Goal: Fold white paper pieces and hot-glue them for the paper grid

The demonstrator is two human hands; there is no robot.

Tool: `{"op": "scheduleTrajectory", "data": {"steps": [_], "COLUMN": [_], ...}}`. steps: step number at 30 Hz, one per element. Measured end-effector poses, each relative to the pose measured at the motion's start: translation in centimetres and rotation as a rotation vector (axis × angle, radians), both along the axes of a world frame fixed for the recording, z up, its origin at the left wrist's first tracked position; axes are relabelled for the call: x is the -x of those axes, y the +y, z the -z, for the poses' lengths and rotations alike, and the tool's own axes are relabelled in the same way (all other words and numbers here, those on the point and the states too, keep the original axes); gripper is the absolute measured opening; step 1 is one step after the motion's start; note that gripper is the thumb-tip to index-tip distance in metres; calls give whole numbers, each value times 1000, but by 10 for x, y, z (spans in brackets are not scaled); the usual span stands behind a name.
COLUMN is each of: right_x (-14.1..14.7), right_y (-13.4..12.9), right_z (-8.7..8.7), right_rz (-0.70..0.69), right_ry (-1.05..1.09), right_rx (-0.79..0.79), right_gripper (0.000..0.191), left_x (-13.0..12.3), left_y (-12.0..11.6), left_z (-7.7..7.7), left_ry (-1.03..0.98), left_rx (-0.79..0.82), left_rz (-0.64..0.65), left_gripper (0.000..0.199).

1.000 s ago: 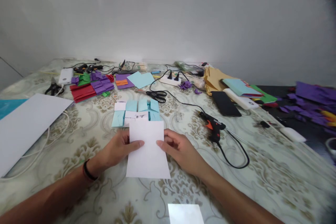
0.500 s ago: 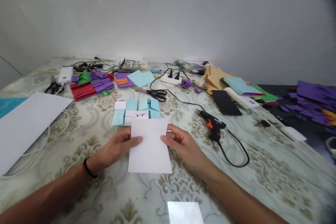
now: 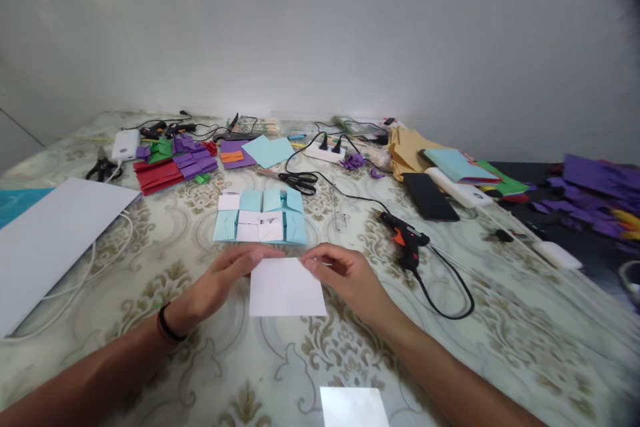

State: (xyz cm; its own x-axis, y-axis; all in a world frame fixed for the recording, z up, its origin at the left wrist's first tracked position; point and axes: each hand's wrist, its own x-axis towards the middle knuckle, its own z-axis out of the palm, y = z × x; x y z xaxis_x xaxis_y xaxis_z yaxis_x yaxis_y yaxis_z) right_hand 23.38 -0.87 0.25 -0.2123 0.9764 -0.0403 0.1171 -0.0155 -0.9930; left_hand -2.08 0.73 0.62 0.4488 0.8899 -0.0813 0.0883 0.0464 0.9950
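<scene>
Head view: a patterned worktop point(image 3: 190, 360) is backed by a grey wall point(image 3: 320, 33). At the left of the worktop, a large white sheet point(image 3: 55, 247) is laid at a slant, partly over a blue sheet point(image 3: 20, 203). White paper point(image 3: 287, 290) is held in front of the person, near the middle of the worktop, by both hands. By the left hand point(image 3: 217, 283), the paper is pinched at its far left corner between thumb and fingers; by the right hand point(image 3: 353, 280), it is likewise pinched at its far right corner. Just beyond it, a light-blue and white folded piece point(image 3: 295, 227) is laid flat. To the right, a black glue gun point(image 3: 410, 240) with an orange trigger is rested on its side, and a black phone point(image 3: 430, 197) is placed beyond it. Black-handled scissors point(image 3: 300, 181) are set behind the folded piece, near a white power strip point(image 3: 323, 152) into which two black plugs point(image 3: 337, 145) are inserted
</scene>
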Motion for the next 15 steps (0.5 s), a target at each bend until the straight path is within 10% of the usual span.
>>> {"op": "scheduleTrajectory", "data": {"steps": [15], "right_x": [3], "right_y": [1], "right_z": [0], "right_rz": [85], "right_ry": [-108], "right_rx": [-228], "right_gripper": [12], "left_x": [-4], "left_y": [3], "left_z": [-1], "left_ry": [225], "left_rx": [-385], "left_rz": [-83], "left_gripper": [19]}}
